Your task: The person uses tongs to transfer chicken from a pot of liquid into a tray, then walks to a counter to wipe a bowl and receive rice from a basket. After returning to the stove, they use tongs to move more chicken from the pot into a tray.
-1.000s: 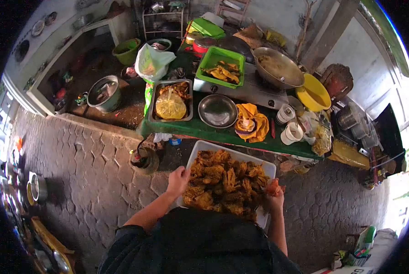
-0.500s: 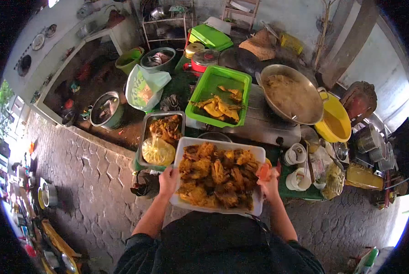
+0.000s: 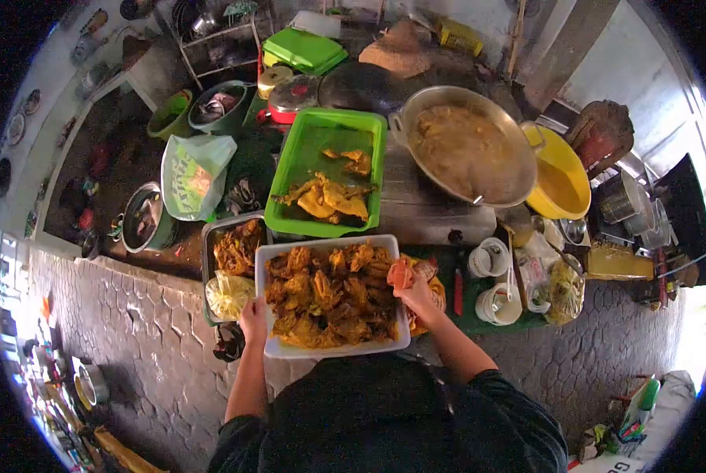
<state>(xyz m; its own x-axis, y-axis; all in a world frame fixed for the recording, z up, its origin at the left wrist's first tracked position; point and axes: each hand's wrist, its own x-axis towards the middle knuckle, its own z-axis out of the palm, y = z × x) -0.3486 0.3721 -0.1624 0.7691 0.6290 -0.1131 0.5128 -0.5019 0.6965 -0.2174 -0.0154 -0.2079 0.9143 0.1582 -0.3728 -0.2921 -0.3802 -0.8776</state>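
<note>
A white tray [image 3: 404,315] full of browned chicken pieces [image 3: 329,296] is in front of my body. My left hand [image 3: 254,322] grips its left edge, the fingers partly hidden. At the right edge, my right hand [image 3: 418,285] is closed on an orange-red cloth [image 3: 400,274] against the rim. Just beyond the tray stands a green tray [image 3: 310,146] with a few yellow chicken pieces [image 3: 329,197]. To the left, a metal tray [image 3: 208,244] holds more cooked pieces and a clear bag of something yellow [image 3: 229,296].
A large pan [image 3: 471,146] of simmering liquid sits at the back right, beside a yellow basin [image 3: 562,177]. White containers [image 3: 499,304] and a red-handled tool [image 3: 458,292] lie on the right. A plastic bag [image 3: 195,177] and a metal pot [image 3: 148,217] are at the left.
The view has shifted right. The white tray, still held in both my hands, sits slightly left and closer to the green tray. A patterned orange item now shows beside my right hand.
</note>
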